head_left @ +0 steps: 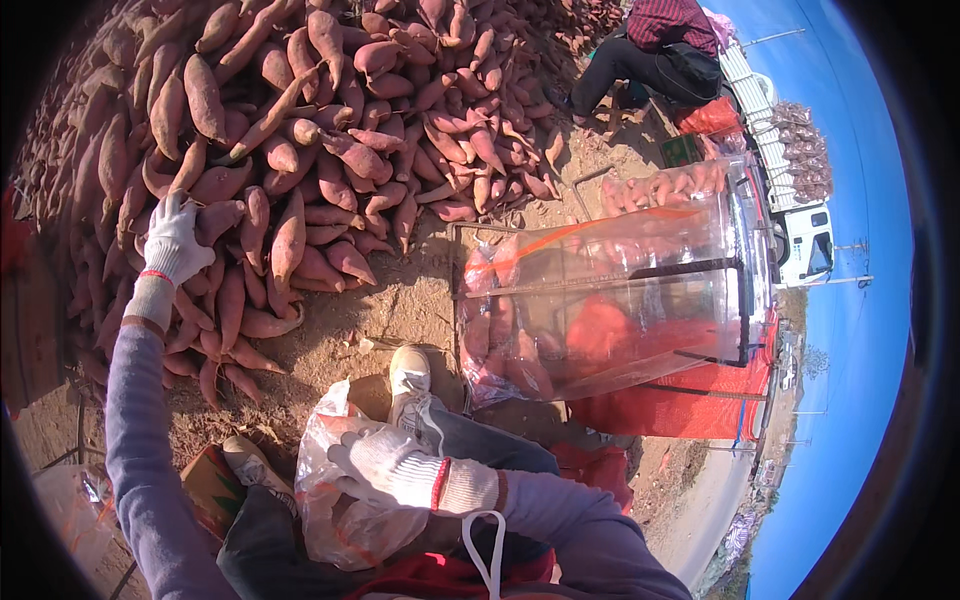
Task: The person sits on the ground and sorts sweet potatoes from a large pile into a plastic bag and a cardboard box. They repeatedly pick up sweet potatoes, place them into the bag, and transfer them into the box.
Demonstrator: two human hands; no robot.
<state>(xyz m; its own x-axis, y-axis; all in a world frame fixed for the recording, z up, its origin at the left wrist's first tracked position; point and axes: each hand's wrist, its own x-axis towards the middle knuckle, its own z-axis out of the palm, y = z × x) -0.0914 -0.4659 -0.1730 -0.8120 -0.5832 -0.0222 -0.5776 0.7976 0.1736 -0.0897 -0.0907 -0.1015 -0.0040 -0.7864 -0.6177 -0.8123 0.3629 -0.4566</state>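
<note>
My left hand (171,238), in a white knitted glove, reaches onto a large heap of sweet potatoes (330,172). Its fingertips touch the pile beside one plump sweet potato (220,220); whether they grip one is hidden under the palm. Low in front of my body, my right hand (390,466), gloved the same way, rests on a crumpled clear plastic bag (360,529) between my legs. The fingers lie against the film, and I cannot tell if they pinch it. Some reddish shapes show dimly through the plastic.
A metal rod frame (742,315) holds a tall clear bag (525,352) partly filled with sweet potatoes, beside a red mesh sack (675,405). A cardboard box (212,491) sits by my shoe. Another person (667,52) sits farther off, near a white truck (806,244).
</note>
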